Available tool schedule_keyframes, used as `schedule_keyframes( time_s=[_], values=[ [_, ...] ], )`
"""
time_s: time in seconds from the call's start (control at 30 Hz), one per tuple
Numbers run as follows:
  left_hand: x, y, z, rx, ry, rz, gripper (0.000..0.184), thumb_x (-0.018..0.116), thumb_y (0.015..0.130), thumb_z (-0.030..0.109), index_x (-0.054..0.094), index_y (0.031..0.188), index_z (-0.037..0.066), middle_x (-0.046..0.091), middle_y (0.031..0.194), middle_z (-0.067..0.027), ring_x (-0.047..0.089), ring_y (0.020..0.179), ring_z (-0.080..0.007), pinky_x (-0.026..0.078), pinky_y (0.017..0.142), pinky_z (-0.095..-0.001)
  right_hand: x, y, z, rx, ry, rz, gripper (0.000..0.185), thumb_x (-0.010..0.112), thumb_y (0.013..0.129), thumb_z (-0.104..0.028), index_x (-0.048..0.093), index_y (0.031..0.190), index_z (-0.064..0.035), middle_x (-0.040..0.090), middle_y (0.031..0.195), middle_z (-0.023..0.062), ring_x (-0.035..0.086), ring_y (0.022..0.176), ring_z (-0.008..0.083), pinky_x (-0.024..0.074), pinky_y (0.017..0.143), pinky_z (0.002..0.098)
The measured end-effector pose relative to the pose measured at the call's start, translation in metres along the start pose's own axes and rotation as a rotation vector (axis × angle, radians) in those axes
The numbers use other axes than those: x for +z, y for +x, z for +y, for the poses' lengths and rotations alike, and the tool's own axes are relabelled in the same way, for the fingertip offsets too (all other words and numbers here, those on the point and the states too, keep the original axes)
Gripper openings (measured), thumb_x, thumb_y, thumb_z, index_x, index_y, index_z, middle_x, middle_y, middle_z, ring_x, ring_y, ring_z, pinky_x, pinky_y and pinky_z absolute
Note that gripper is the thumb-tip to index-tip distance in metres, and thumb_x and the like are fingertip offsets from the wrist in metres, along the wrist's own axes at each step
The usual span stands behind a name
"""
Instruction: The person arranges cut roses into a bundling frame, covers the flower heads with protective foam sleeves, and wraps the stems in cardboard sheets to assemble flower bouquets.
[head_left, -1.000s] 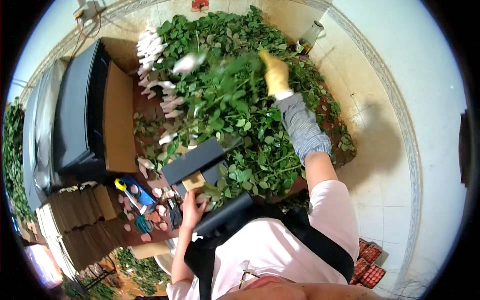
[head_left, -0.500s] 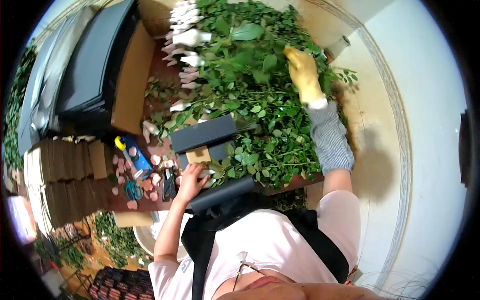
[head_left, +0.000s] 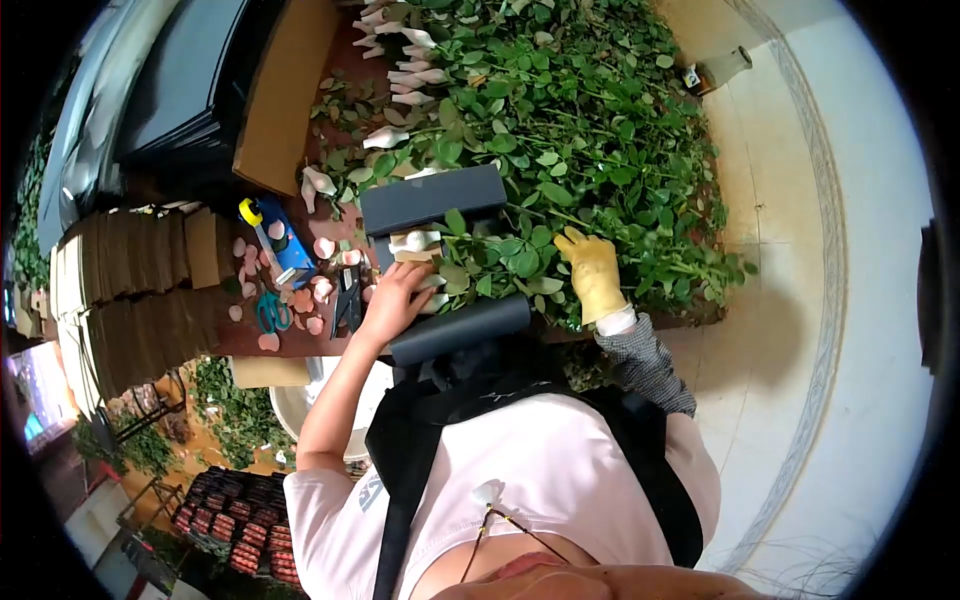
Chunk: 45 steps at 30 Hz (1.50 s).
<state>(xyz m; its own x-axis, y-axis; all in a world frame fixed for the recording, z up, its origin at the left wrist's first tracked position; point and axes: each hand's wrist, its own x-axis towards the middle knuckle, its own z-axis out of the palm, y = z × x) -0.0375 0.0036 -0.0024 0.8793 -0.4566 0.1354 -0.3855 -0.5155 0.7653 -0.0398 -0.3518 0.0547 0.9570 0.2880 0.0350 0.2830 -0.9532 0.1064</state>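
So over on the far left there's a stack of folded cardboard point(head_left: 130, 335), with big dark sheets point(head_left: 185, 85) standing behind it and a brown cardboard panel point(head_left: 285, 100) along their right side. Next, on the reddish table point(head_left: 312, 343), it's a bit of a mess: teal scissors point(head_left: 271, 313), a blue box point(head_left: 295, 258) with a yellow-ended tool point(head_left: 250, 212) lying against it, loose pink petals point(head_left: 323, 248) and a black tool point(head_left: 347, 302).

Just right of that is the bare left hand point(head_left: 400, 292), fingers bent and a little spread, tips at a small brown cardboard piece point(head_left: 413, 255) and right beside some white-covered buds point(head_left: 434, 302) — can't tell if it's actually pinching anything. The buds and their leafy stems point(head_left: 522, 258) lie between a dark grey flap point(head_left: 432, 200) at the back and a black rolled edge point(head_left: 460, 331) nearest the body.

Further right, the yellow-gloved right hand point(head_left: 592, 272) sits low at the leaves, fingers partly curled; whether they're closed on a stem, no idea. Big leafy pile point(head_left: 600, 130) behind it, then a glass bottle point(head_left: 718, 70) by the wall.
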Motion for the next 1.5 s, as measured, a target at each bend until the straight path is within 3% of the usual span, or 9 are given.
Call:
schedule_keyframes(
  time_s=[0.3,0.47,0.73,0.83,0.9,0.97,1.17,1.27,1.5],
  values=[
    [-0.011,0.024,0.022,0.161,0.542,-0.038,0.035,0.077,0.076,0.028,0.068,0.104,0.008,0.044,0.139,-0.0244,0.046,0.12,-0.0422,0.039,0.101,-0.0497,0.038,-0.022,0.009,-0.042,0.326,0.028,0.046,0.065,0.077,-0.002,0.065,0.121,-0.0136,0.065,0.123,0.0146,0.06,0.117,0.0331,0.0437,0.104,0.0466],
    [-0.006,0.017,0.012,0.095,0.352,-0.084,0.033,0.076,0.076,0.017,0.065,0.105,0.006,0.054,0.124,-0.0182,0.052,0.108,-0.0393,0.044,0.094,-0.0483,-0.027,0.017,0.019,0.12,0.728,0.134,0.053,0.07,0.083,-0.011,0.056,0.134,-0.0105,0.064,0.122,0.0144,0.059,0.111,0.0342,0.0447,0.099,0.0453],
    [-0.004,0.014,0.005,0.028,0.257,-0.052,0.062,0.077,0.077,0.015,0.05,0.13,-0.002,0.06,0.113,-0.0201,0.055,0.103,-0.0396,0.045,0.093,-0.0464,0.073,0.068,0.03,0.272,0.147,0.08,0.028,0.063,0.081,-0.011,0.068,0.108,-0.0064,0.067,0.114,0.0128,0.06,0.111,0.0312,0.0463,0.097,0.0448],
    [0.001,0.009,0.003,-0.016,0.253,-0.02,0.065,0.077,0.077,0.017,0.049,0.132,-0.002,0.06,0.119,-0.02,0.055,0.107,-0.0393,0.044,0.095,-0.0454,0.022,0.061,0.039,0.427,0.085,0.56,0.022,0.066,0.076,-0.004,0.07,0.097,-0.0068,0.068,0.099,0.0098,0.062,0.098,0.0305,0.0515,0.08,0.0428],
    [0.003,0.012,0.003,0.002,0.222,-0.026,0.065,0.078,0.077,0.017,0.05,0.133,0.001,0.058,0.124,-0.0193,0.054,0.11,-0.0386,0.043,0.097,-0.0456,0.03,0.042,0.068,0.442,0.191,0.378,0.018,0.068,0.079,0.0,0.069,0.097,-0.0041,0.066,0.082,0.0138,0.064,0.073,0.032,0.0503,0.062,0.0372],
    [-0.001,0.01,0.005,-0.004,0.186,0.001,0.064,0.078,0.076,0.018,0.052,0.133,0.005,0.056,0.128,-0.0181,0.053,0.113,-0.0382,0.043,0.098,-0.0459,-0.015,0.034,0.064,0.276,0.636,0.653,0.026,0.064,0.083,0.002,0.067,0.108,-0.0004,0.069,0.089,0.0161,0.068,0.082,0.03,0.053,0.072,0.0357],
    [-0.001,0.008,0.001,-0.303,0.135,-0.234,0.065,0.078,0.077,0.02,0.051,0.132,-0.001,0.057,0.119,-0.019,0.056,0.106,-0.038,0.044,0.093,-0.0461,-0.02,0.009,0.039,0.043,0.543,0.176,0.037,0.061,0.072,0.015,0.07,0.101,-0.0052,0.069,0.089,0.0138,0.067,0.079,0.028,0.0551,0.068,0.038],
    [-0.004,0.009,0.004,0.053,0.329,0.037,0.063,0.076,0.078,0.026,0.053,0.131,0.001,0.062,0.105,-0.0153,0.061,0.092,-0.0354,0.049,0.081,-0.0434,0.027,0.001,0.013,-0.007,0.325,0.026,0.038,0.061,0.073,0.01,0.073,0.104,-0.0091,0.069,0.085,0.0115,0.067,0.077,0.0268,0.056,0.067,0.0396],
    [-0.023,0.028,0.031,0.104,0.544,-0.028,0.055,0.083,0.066,0.03,0.063,0.109,0.004,0.048,0.13,-0.0171,0.045,0.123,-0.0354,0.041,0.098,-0.0482,0.026,0.003,-0.002,-0.008,0.293,0.11,0.021,0.06,0.079,-0.002,0.074,0.094,-0.0061,0.072,0.091,0.0128,0.069,0.087,0.0304,0.0562,0.076,0.0404]
  ],
)
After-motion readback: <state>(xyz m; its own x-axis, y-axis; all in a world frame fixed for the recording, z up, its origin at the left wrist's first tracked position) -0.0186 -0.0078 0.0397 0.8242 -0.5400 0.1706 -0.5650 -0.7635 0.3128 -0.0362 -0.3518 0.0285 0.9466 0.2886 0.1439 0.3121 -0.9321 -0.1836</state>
